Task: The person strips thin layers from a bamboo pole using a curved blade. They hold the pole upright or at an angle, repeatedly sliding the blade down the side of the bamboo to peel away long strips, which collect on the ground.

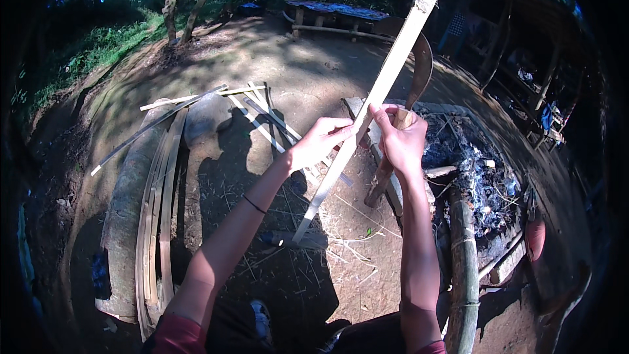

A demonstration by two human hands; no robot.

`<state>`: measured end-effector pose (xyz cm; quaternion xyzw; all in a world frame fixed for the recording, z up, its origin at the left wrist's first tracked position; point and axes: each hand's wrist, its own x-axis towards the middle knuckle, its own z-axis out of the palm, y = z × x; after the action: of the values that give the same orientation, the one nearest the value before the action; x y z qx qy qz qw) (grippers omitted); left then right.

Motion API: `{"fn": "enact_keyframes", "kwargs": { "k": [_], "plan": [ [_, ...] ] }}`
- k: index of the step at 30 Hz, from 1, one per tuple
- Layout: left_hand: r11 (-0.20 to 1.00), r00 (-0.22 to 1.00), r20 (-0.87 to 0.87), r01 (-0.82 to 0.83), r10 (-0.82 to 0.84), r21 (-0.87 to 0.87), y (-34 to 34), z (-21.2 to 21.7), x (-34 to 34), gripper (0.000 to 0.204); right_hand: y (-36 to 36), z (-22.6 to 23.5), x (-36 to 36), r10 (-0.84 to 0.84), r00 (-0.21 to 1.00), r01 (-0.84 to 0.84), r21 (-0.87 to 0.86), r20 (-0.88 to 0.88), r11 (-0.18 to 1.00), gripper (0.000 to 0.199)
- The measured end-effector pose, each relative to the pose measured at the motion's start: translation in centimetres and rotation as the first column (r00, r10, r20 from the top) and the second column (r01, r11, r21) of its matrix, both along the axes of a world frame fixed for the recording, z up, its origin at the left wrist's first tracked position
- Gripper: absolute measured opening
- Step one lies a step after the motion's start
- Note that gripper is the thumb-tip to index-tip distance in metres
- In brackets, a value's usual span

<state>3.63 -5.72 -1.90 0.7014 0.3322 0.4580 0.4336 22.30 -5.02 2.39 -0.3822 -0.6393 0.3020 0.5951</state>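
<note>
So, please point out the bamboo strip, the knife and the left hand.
bamboo strip [393, 65], head view, on its upper length.
knife [421, 69], head view, on the curved blade.
left hand [321, 141], head view, on its back.

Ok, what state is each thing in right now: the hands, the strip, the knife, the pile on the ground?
Left hand: gripping the bamboo strip.
Right hand: gripping the knife handle, blade up beside the strip.
Bamboo strip: tilted, lower end on the ground.
Split strips: lying loose by the log.
Fire pit: ash, no flame visible.

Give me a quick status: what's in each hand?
Left hand grips the long bamboo strip. Right hand holds the strip plus a curved knife. Ash pit close by on the right.
</note>
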Motion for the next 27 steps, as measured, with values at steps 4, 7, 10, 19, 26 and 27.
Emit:
{"fn": "enact_keyframes", "kwargs": {
  "k": [4,7,10,19,26,27],
  "plan": [
    [1.0,1.0,-0.015,0.005,-0.005,-0.003,-0.3,0.3,0.1,0.031,0.3,-0.3,0.0,0.034,0.998,-0.034,0.01,-0.048,0.999,0.019],
    [1.0,1.0,-0.003,0.028,-0.028,-0.001,-0.3,0.0,0.2,0.034,0.4,-0.4,0.4,0.108,0.989,-0.108,0.001,-0.099,0.994,0.018],
    [0.999,0.999,0.016,0.029,-0.028,-0.043,-1.2,0.8,0.5,0.037,-0.1,0.2,0.8,0.184,0.971,-0.195,-0.06,-0.151,0.979,0.017],
    [0.999,0.999,0.041,-0.018,0.02,-0.029,-3.1,3.1,1.5,0.039,-1.2,1.6,2.0,0.334,0.882,-0.385,-0.098,-0.332,0.918,0.017],
    [0.988,0.97,0.235,0.087,-0.054,-0.128,-3.3,2.8,1.8,0.039,-2.5,2.4,2.1,0.262,0.913,-0.314,-0.126,-0.314,0.941,0.021],
    [0.99,0.973,0.225,0.069,-0.04,-0.122,-3.6,3.0,2.0,0.039,-2.5,2.6,2.2,0.25,0.917,-0.3,-0.125,-0.31,0.946,0.022]
  ]
}}
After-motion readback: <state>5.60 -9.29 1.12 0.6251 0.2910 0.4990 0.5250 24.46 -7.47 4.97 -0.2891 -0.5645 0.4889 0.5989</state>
